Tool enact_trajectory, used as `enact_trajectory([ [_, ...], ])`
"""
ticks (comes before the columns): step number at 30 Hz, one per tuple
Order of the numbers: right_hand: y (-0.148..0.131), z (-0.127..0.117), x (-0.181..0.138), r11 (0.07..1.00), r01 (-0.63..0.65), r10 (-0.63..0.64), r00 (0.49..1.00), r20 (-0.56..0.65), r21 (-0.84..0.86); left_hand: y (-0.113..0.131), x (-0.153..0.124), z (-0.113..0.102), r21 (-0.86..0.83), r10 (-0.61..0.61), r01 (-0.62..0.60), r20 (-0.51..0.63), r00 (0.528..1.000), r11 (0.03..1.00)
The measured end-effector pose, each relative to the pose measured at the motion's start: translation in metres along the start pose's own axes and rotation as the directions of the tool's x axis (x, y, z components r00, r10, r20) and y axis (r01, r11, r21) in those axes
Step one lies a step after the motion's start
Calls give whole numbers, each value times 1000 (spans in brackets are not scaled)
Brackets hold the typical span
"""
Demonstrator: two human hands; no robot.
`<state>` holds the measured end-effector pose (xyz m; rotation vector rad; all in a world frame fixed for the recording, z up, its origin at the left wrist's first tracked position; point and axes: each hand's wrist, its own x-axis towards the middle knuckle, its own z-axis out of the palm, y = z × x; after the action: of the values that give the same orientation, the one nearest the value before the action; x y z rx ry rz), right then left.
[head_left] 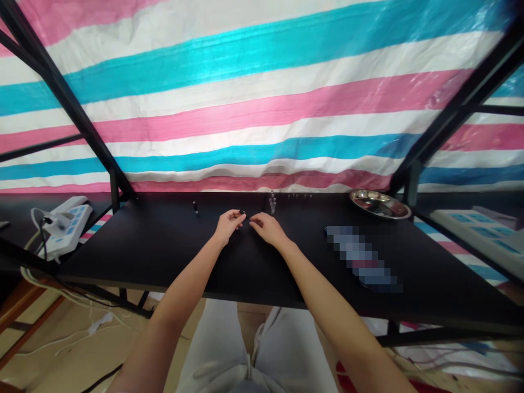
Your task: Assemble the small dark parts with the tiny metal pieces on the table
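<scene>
Over the middle of the black table (164,240), my left hand (230,226) pinches a small dark piece (242,212) between its fingers. Its exact kind is too small to tell. Close beside it, my right hand (268,229) has its fingertips pressed together near the same piece; what they grip is hidden. To the left stands a small dark cylinder with a light band (195,207). Just beyond my right hand lies a cluster of small clear pieces (272,203), with several tiny bits (298,195) farther right.
A shiny round metal plate (399,211) sits at the back right. Nearer lies a long blurred-out object (362,259). White power strips (73,224) with cables stand left. Black frame posts rise on both sides, and a striped plastic sheet (254,114) hangs behind.
</scene>
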<state>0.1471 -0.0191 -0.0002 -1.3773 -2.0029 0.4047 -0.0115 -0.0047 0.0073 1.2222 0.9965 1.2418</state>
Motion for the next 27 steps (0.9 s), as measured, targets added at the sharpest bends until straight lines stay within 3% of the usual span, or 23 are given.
enact_trajectory([
  [5,0,-16,-1,952,-162,185,981,66,-260,2,2,-2,47,43,-36,-156,987,998],
  [9,7,-30,0,890,-337,359,933,15,-308,3,5,-8,50,47,-35,-251,967,998],
  [15,19,-35,2,841,-494,482,869,-110,-220,3,3,-4,102,41,-19,-212,976,995],
  [23,30,-23,8,805,-519,494,855,-160,-286,-2,2,-1,163,116,-91,-153,981,982],
  [27,33,-23,8,808,-518,496,855,-151,-279,-8,3,-3,284,184,-143,-124,975,948],
])
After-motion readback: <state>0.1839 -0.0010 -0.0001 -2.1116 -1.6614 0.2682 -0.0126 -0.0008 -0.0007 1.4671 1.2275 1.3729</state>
